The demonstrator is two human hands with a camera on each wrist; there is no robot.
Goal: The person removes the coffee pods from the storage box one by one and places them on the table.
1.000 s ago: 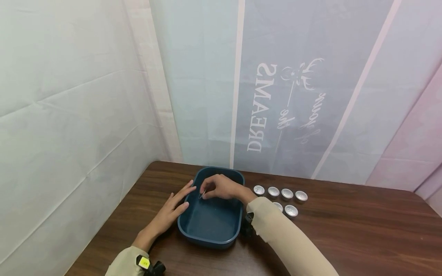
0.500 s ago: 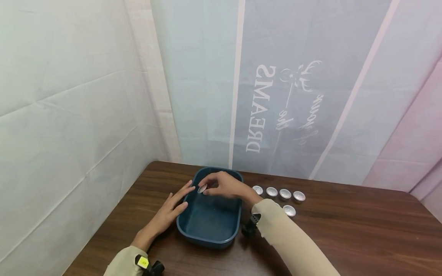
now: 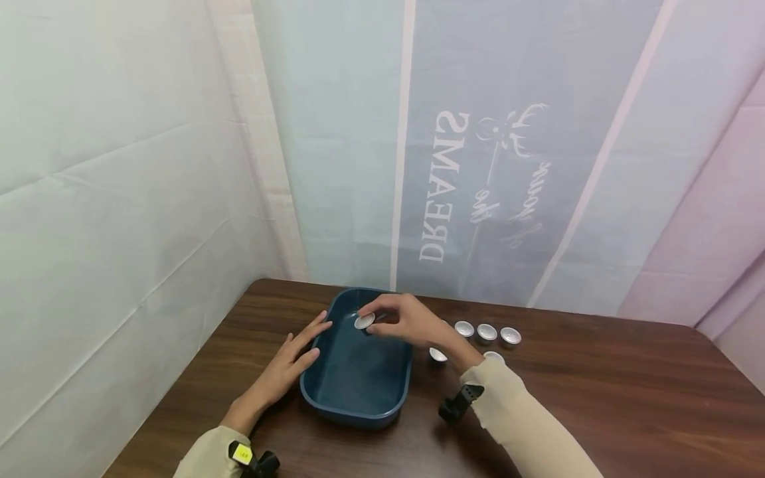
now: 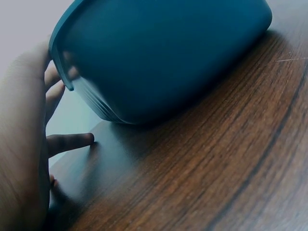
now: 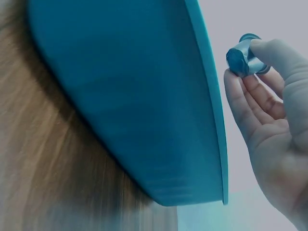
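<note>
Under the right hand [image 3: 406, 322] the deep blue plastic tub [image 3: 335, 405] lies open. To its right, small silver foil cups [image 3: 487, 331] crowd the brown wooden desk [image 3: 597, 405]; beyond them the desk is bare. Beyond the hand, the fabric backdrop [image 3: 478, 166] blocks passage.

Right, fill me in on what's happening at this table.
A person sits at a wooden table. Their right hand pinches a small silver cup above the far end of a dark blue tub. Their left hand rests flat against the tub's left side, fingers straight. More silver cups sit on the table to the right of the tub.
</note>
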